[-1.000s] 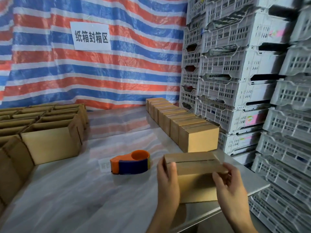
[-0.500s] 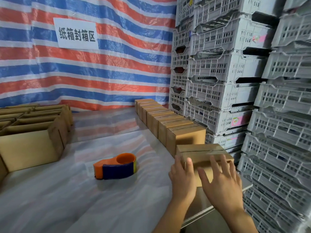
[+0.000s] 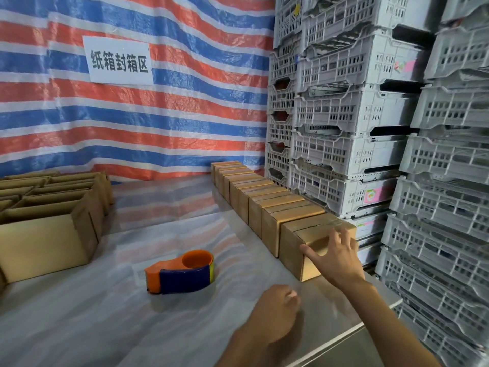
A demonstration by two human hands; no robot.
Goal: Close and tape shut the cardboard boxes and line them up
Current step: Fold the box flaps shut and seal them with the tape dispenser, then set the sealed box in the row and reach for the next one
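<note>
Striped tarp (image 3: 185, 115) with white sign (image 3: 119, 62), stacked grey crates (image 3: 357, 102) alongside

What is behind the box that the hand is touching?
Behind the nearest box, which the right hand touches, a row of closed boxes runs toward the striped tarp. Each box covers the front of the next, so only tops and sides show.

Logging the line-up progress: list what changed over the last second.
The taped box slid away from the person and now sits against the near end of the row of sealed boxes. The left hand let go and drew back, fingers curled; the right hand presses the box with spread fingers. The tape dispenser and open boxes stayed put.
</note>
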